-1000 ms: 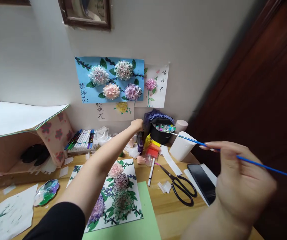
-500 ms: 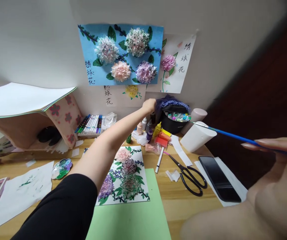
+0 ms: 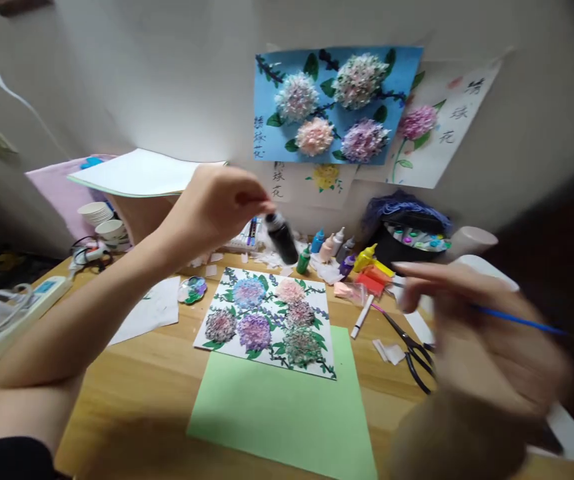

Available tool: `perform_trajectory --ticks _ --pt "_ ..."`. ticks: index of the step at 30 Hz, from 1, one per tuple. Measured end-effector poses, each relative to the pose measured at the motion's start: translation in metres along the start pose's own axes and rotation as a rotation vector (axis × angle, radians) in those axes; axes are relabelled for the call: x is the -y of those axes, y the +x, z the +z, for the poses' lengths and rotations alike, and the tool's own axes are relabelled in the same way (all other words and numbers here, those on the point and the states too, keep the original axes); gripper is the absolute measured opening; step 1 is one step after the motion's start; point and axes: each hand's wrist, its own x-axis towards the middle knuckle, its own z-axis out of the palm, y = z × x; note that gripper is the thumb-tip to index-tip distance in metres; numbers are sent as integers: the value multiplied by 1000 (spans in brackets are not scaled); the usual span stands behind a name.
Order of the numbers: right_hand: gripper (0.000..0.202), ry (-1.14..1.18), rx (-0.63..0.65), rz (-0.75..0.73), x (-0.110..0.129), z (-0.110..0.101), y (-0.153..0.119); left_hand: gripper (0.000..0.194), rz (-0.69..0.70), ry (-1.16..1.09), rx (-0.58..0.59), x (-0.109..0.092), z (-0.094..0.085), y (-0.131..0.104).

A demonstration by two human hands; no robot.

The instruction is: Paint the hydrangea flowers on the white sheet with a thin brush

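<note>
My left hand (image 3: 227, 200) pinches a small black paint bottle (image 3: 283, 240) by its top and holds it tilted above the back of the desk. In my right hand (image 3: 481, 327) is a thin paintbrush with a blue handle (image 3: 521, 320); the hand is blurred. Between them lies a white board (image 3: 271, 363) covered with raised pink, blue, purple and dark flowers and green leaves. It rests partly on a green sheet (image 3: 277, 413). A flower-shaped palette (image 3: 193, 289) smeared with paint sits left of the board.
Several paint bottles (image 3: 318, 241) stand along the wall, near a black bag (image 3: 391, 247) of supplies. Black-handled scissors (image 3: 419, 363) lie at right. A power strip (image 3: 41, 307) is on the left. A blue flower picture (image 3: 337, 107) hangs on the wall.
My left hand has come back from beside the bag with the black bottle in it. The right hand, still holding the brush, has moved in toward the desk. The view has turned left.
</note>
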Motion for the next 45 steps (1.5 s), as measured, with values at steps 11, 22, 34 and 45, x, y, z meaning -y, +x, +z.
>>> perform_trajectory --ticks 11,22,34,45 --pt "50 201 915 114 35 217 -47 9 -228 124 279 46 -66 -189" --pt "12 375 970 134 51 264 -55 20 -358 -369 176 67 -76 -226" --pt "13 328 837 64 50 270 -58 14 -306 -266 7 71 -47 -241" --pt "9 232 760 -35 52 275 -61 22 -554 -79 -260 61 -32 -245"
